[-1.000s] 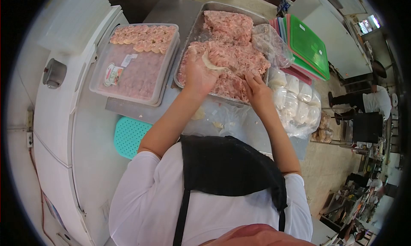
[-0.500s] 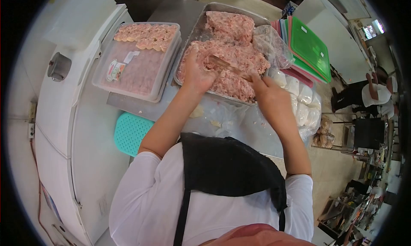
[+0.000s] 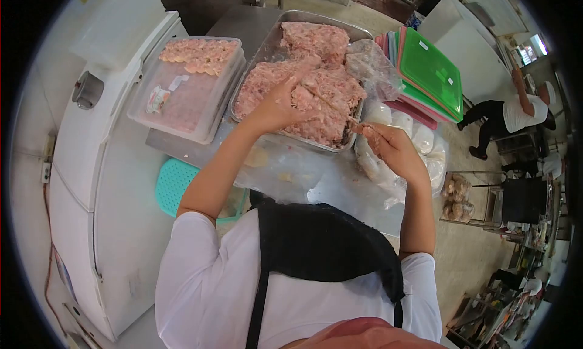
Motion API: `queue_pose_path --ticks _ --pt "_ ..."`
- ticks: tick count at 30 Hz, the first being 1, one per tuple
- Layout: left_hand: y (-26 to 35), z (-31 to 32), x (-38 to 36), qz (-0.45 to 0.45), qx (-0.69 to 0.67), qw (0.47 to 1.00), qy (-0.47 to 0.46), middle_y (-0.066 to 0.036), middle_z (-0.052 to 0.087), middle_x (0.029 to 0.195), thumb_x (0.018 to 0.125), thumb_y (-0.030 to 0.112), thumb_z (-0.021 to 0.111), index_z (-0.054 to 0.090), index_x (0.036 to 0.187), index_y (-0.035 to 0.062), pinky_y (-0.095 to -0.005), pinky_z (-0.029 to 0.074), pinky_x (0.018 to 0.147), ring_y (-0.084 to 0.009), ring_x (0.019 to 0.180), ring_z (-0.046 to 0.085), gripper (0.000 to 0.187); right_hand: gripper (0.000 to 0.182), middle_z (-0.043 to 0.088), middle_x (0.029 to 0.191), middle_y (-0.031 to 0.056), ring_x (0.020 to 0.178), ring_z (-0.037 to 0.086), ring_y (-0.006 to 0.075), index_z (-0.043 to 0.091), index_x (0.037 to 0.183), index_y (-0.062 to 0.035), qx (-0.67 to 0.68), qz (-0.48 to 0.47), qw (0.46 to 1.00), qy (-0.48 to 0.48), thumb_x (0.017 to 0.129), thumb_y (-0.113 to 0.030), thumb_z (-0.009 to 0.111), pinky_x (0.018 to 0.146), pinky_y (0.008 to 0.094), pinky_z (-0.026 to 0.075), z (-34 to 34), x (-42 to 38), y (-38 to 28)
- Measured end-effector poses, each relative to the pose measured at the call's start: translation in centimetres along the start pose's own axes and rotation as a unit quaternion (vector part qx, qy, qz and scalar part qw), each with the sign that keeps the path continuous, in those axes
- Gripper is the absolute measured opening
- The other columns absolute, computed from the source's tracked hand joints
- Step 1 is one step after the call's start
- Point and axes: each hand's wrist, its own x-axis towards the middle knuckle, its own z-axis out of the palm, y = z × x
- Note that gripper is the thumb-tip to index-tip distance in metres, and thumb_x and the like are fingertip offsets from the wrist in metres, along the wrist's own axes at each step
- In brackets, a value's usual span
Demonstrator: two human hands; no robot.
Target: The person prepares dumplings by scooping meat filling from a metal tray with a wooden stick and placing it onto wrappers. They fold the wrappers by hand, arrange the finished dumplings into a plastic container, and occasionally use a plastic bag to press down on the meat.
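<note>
Pink ground meat (image 3: pixel 325 91) fills much of a metal tray (image 3: pixel 242 85) in the middle of the table. My left hand (image 3: pixel 280 106) is at the tray's near left part, fingers spread and touching the meat. My right hand (image 3: pixel 388 143) is closed on the handle of a thin knife (image 3: pixel 328 101) at the tray's near right corner. The knife's blade points up and left over the meat, its tip near my left hand. A clear bag (image 3: pixel 371 69) lies against the tray's right side.
Left of the tray is a lidded plastic container (image 3: pixel 188 94) of meat portions. Green and red lids (image 3: pixel 432 74) are stacked at the right, beside white wrapped packages (image 3: pixel 425 136). A turquoise basket (image 3: pixel 173 185) sits below the table's left edge. A person (image 3: pixel 516 115) stands far right.
My left hand has opened wider over the meat. The right hand has drawn back toward the tray's near right corner with the knife. The view has shifted slightly, and the far person has moved.
</note>
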Motion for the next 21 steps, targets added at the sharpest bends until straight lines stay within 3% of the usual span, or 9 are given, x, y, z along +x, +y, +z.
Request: queue_pose_path --ticks 3,6,9,12,15,16,18,20,21 --pt "-0.4 -0.3 1.2 -0.113 -0.056 0.977 -0.174 -0.015 0.054 0.130 0.069 0.021 0.083 0.055 0.126 0.0072 -0.0378 0.039 0.104 -0.0256 0.125 0.049 0.065 0.032 0.066 0.084 0.0195 0.074 0.062 0.0242 0.063 0.113 0.0029 -0.040 -0.087 0.995 0.024 0.096 -0.023 0.056 0.071 0.0332 0.048 -0.2 -0.6 0.8" --pt "0.9 0.1 0.2 -0.120 0.028 0.989 -0.077 -0.013 0.059 0.123 0.071 0.023 0.082 0.062 0.118 0.0083 -0.0379 0.042 0.100 -0.0254 0.117 0.054 0.053 0.031 0.067 0.092 0.0205 0.078 0.064 0.0251 0.063 0.114 0.0016 -0.046 -0.176 0.982 0.045 0.095 -0.023 0.058 0.074 0.0319 0.049 0.9 0.5 3.4" --pt "-2.0 0.9 0.5 -0.001 0.131 0.985 -0.113 -0.020 0.061 0.113 0.070 0.030 0.081 0.063 0.112 0.0006 -0.0361 0.047 0.092 -0.0287 0.107 0.059 0.055 0.033 0.065 0.085 0.0132 0.070 0.057 0.0181 0.063 0.118 -0.0014 -0.055 -0.149 0.987 0.007 0.096 -0.025 0.058 0.068 0.0325 0.047 0.6 2.2 6.1" --pt "-4.3 2.1 0.7 -0.094 0.093 0.988 -0.083 -0.019 0.063 0.108 0.071 0.032 0.079 0.062 0.114 -0.0006 -0.0358 0.047 0.090 -0.0278 0.104 0.060 0.056 0.030 0.063 0.085 0.0145 0.072 0.061 0.0275 0.064 0.117 -0.0054 -0.216 -0.189 0.952 0.105 0.092 -0.022 0.061 0.067 0.0361 0.049 -0.1 3.6 6.6" --pt "-3.1 1.8 0.7 -0.254 -0.063 0.963 -0.062 -0.020 0.062 0.112 0.071 0.033 0.079 0.061 0.113 -0.0017 -0.0356 0.047 0.090 -0.0273 0.105 0.059 0.057 0.028 0.059 0.083 0.0141 0.075 0.061 0.0341 0.064 0.116 -0.0084 -0.260 -0.215 0.922 0.192 0.091 -0.020 0.060 0.065 0.0407 0.049 1.8 2.7 5.4" --pt "-3.1 1.7 1.0 -0.257 -0.043 0.962 -0.082 -0.020 0.062 0.113 0.072 0.031 0.078 0.061 0.113 -0.0018 -0.0353 0.046 0.090 -0.0267 0.105 0.059 0.056 0.026 0.059 0.082 0.0122 0.074 0.061 0.0327 0.064 0.116 -0.0121 -0.260 -0.236 0.917 0.191 0.092 -0.020 0.057 0.064 0.0421 0.049 2.6 2.8 5.5" --pt "-3.3 1.8 1.2 -0.264 -0.007 0.956 -0.130 -0.021 0.061 0.115 0.073 0.029 0.077 0.060 0.113 -0.0021 -0.0347 0.046 0.090 -0.0255 0.105 0.058 0.054 0.025 0.059 0.083 0.0126 0.075 0.062 0.0329 0.064 0.114 -0.0134 -0.293 -0.186 0.921 0.178 0.092 -0.022 0.056 0.065 0.0430 0.049 3.9 5.7 9.3" --pt "-2.1 1.4 0.8 -0.288 0.025 0.948 -0.135 -0.020 0.060 0.121 0.074 0.029 0.076 0.051 0.128 -0.0021 -0.0341 0.046 0.092 -0.0240 0.106 0.059 0.067 0.024 0.061 0.086 0.0138 0.078 0.063 0.0340 0.065 0.111 -0.0148 -0.403 -0.073 0.905 0.116 0.092 -0.025 0.055 0.068 0.0444 0.050 2.8 6.5 11.2" --pt "-1.7 0.9 0.5 -0.299 0.044 0.943 -0.139 -0.020 0.059 0.124 0.075 0.029 0.076 0.046 0.135 -0.0021 -0.0338 0.046 0.093 -0.0233 0.106 0.060 0.073 0.024 0.061 0.086 0.0141 0.078 0.062 0.0347 0.065 0.111 -0.0142 -0.385 -0.074 0.914 0.108 0.092 -0.026 0.055 0.069 0.0450 0.049 2.1 6.2 11.1"
